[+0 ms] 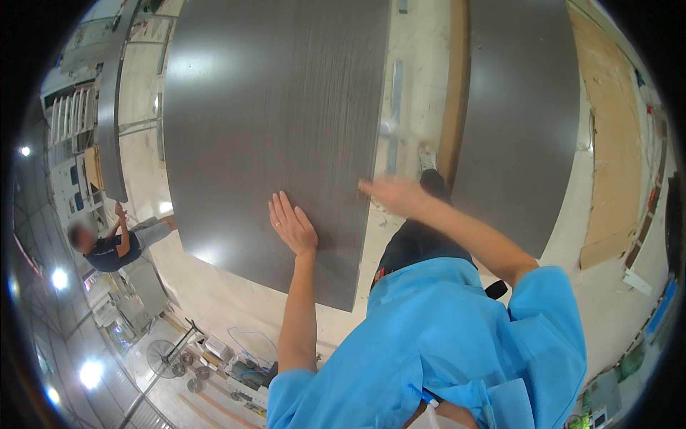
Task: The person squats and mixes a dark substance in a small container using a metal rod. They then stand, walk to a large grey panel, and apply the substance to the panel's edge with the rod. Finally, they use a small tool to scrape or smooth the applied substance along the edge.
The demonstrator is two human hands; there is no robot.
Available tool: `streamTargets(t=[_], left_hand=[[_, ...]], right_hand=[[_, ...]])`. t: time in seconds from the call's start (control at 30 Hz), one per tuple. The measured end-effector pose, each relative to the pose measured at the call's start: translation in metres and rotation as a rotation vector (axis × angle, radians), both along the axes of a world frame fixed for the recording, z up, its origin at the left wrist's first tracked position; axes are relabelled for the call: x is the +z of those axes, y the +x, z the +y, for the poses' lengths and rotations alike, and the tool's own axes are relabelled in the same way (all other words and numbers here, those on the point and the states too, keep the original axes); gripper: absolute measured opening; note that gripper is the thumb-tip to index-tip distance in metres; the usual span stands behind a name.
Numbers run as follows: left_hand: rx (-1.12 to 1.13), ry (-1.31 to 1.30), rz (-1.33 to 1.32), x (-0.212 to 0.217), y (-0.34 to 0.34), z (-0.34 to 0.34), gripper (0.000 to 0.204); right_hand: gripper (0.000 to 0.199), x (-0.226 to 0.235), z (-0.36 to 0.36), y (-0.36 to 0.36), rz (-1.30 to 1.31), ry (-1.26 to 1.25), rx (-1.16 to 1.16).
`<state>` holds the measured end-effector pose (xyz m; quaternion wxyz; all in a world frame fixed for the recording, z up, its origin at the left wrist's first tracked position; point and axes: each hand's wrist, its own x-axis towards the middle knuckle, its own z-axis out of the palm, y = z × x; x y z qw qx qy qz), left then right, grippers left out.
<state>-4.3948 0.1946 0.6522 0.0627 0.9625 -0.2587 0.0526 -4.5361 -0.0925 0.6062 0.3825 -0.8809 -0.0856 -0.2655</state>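
Observation:
A large dark grey wood-grain panel [271, 129] lies flat in front of me. My left hand [294, 226] rests palm down on its near part, with fingers stretched out and a ring on one of them. At the panel's right long edge is my right hand [393, 195], somewhat blurred. Its fingers are bunched together, with the tips at the edge; whatever they hold, if anything, is too small and smeared to make out.
Another dark panel [522, 121] with a brown edge stands to the right, across a narrow gap where my shoe [427, 156] shows. Farther right is a tan board [614, 143]. On the left, another person [114, 243] handles a long dark panel [109, 129]. A fan [163, 357] stands lower left.

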Motion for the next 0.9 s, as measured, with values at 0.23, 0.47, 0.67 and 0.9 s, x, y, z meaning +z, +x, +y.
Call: streamTargets(t=[0.23, 0.47, 0.67, 0.9], left_hand=[[0.052, 0.070, 0.077, 0.002, 0.000, 0.002, 0.059], [0.043, 0.046, 0.074, 0.003, 0.000, 0.003, 0.058], [0.058, 0.068, 0.082, 0.007, -0.001, -0.001, 0.059], [0.052, 0.042, 0.047, 0.001, 0.001, -0.001, 0.057]], right_hand=[[0.051, 0.009, -0.004, 0.007, 0.243, -0.028, -0.121], [0.029, -0.027, -0.164, 0.111, 0.181, 0.302, -0.382], [0.028, 0.001, -0.372, 0.268, 0.093, 0.229, -0.721], [0.029, -0.011, -0.348, 0.245, 0.040, 0.139, -0.625]])
